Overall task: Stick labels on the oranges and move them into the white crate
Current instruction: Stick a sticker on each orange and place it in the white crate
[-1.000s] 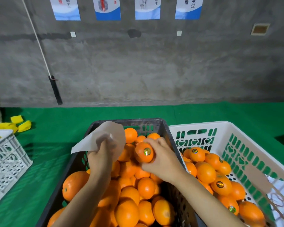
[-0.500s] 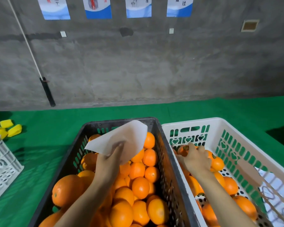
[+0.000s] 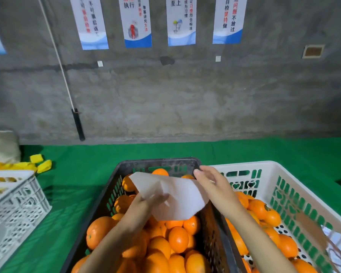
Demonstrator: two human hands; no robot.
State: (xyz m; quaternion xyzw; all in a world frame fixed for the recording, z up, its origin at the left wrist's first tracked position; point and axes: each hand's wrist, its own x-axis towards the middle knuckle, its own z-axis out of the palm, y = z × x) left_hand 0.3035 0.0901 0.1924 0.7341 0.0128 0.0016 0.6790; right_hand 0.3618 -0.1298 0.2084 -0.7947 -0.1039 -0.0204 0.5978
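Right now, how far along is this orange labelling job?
Done: the moved oranges lie in the white crate, at least one showing a sticker. In hand: the left hand holds the label sheet over the black crate, and the right hand reaches to the sheet's edge, carrying no orange. Left: probably most of it, since the black crate is heaped with waiting oranges, no stickers showing.

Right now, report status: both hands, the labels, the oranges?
Left hand grips white paper label sheet over black plastic crate. Right hand at sheet's far edge, fingers straight, no orange held. White plastic crate part-filled with oranges. Nothing in the way.
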